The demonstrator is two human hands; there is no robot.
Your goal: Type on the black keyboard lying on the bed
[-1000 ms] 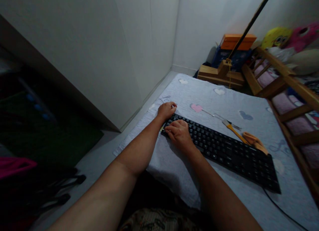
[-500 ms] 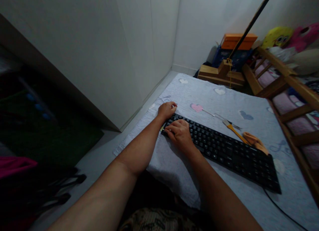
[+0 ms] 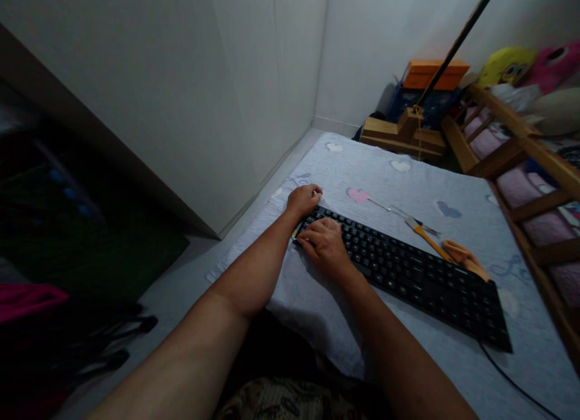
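Observation:
A black keyboard (image 3: 408, 269) lies slantwise on a pale blue cloth with heart shapes. My left hand (image 3: 303, 200) is at its far left corner, fingers curled against the edge. My right hand (image 3: 327, 245) rests over the left-hand keys, fingers bent and thumb drawn in; whatever is pinched there is hidden. A small yellowish strip (image 3: 295, 233) shows by the keyboard's left edge, near my right thumb. Behind the keyboard lie a flat brush (image 3: 426, 237) with an orange handle, a thin metal tool (image 3: 399, 212) and a crumpled brown cloth (image 3: 464, 257).
A cable (image 3: 512, 381) trails from the keyboard's near right side. The pale cabinet (image 3: 203, 106) stands to the left, and a wooden bed rail (image 3: 516, 142) runs along the right. At the back, a wooden stand (image 3: 399, 133) holds a dark pole beside an orange box (image 3: 435, 75).
My right hand has shifted very slightly left over the keys. My left hand and the keyboard stay in place.

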